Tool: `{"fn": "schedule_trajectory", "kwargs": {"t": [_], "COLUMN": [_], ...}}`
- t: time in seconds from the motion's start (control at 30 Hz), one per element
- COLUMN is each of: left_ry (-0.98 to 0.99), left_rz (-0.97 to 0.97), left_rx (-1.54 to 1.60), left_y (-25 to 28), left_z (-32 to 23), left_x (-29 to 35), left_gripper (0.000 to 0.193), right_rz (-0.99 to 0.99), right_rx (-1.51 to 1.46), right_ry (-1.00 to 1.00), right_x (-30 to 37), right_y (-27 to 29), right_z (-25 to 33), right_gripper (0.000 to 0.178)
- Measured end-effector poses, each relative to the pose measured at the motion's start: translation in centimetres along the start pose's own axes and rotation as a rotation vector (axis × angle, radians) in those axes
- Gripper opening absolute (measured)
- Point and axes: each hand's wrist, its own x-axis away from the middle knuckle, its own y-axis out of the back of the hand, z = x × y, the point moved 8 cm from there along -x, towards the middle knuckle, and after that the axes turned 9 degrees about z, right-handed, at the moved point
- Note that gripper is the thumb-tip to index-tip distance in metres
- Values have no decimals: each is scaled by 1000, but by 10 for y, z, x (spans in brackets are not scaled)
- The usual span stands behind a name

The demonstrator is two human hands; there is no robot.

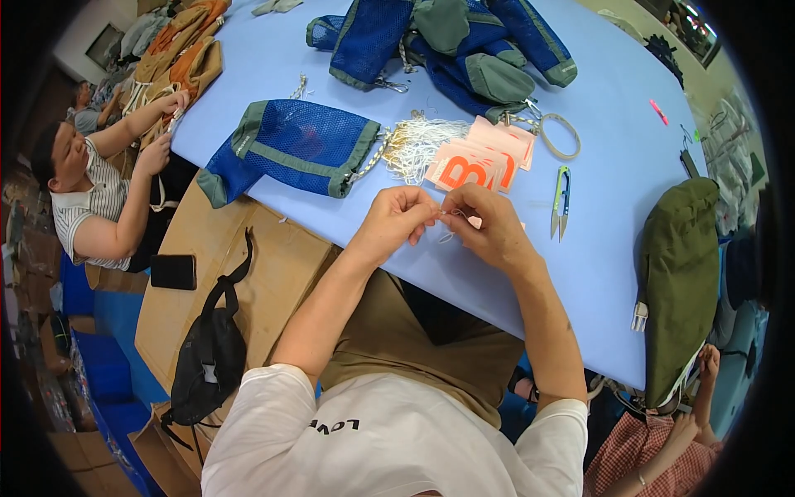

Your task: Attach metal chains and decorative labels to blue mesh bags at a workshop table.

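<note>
My left hand (399, 222) and my right hand (490, 225) meet over the table's near edge, fingertips pinched together on a thin white string (447, 238). A pale piece shows by the right fingers; its shape is mostly hidden. Just beyond the hands lies a fanned stack of pale pink tags (474, 164) with bold orange print. To its left is a loose bundle of white strings (421, 142). A blue mesh bag (310, 137) with grey-green trim and a rope cord lies left of the strings.
Several blue mesh bags (447, 50) are heaped at the far side. A tape ring (561, 137) and thread snips (561, 203) lie right of the tags. A green bag (681, 273) rests at the right edge. Cardboard (273, 236) carries a black pouch (210, 356). Co-workers sit left and right.
</note>
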Motion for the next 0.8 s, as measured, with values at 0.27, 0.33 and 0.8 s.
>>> {"fn": "schedule_trajectory", "kwargs": {"t": [0.27,0.33,0.8], "left_ry": [-73,-94,-57], "left_rz": [-148,-164,-273], "left_rx": [-199,-237,-323], "left_y": [1,1,3], "left_z": [-2,-1,-3], "left_x": [2,2,2], "left_gripper": [13,14,16], "right_rz": [-95,-101,-138], "right_rx": [170,186,359], "right_ry": [31,36,99], "right_x": [1,2,5], "right_y": [5,5,4], "right_z": [10,9,15], "right_gripper": [12,12,14]}}
